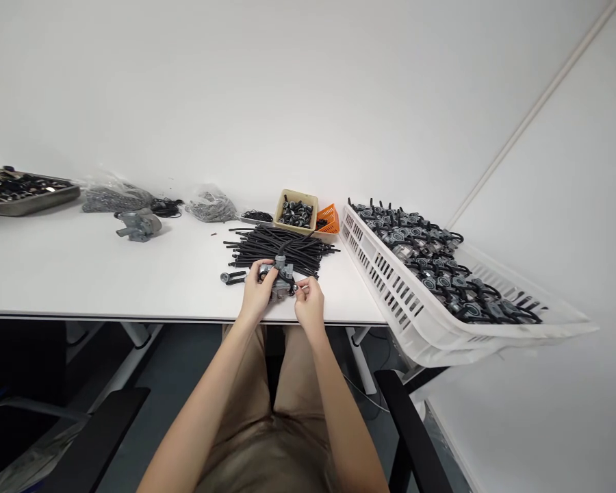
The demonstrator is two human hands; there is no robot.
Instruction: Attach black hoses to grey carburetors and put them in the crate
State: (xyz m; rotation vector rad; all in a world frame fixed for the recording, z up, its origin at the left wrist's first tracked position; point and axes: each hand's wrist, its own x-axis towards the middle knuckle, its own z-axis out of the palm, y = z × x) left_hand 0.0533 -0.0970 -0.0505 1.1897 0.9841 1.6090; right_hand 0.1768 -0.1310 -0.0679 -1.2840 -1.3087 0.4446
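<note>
Grey metal part [280, 290] looks hefty, rigid; left hand [257, 293] clasps its body, likely best hold; right hand [311, 301] pinches pliant-looking black hose [292, 283].

The carburetor [281, 290] is grey, tubes [272, 244] black, crate [431, 340] white.

A long white table [185, 284]. Along its back, from left to right: a filled metal tray [41, 203], a clear bag [117, 197], a black bundle [165, 207], a second bag [213, 204], a cream box [298, 194] and an orange basket [330, 215]. A grey casting [138, 224] lies before the first bag. Black tubes [272, 248] lie heaped before the box, a short hose [234, 278] near their front left.
</note>
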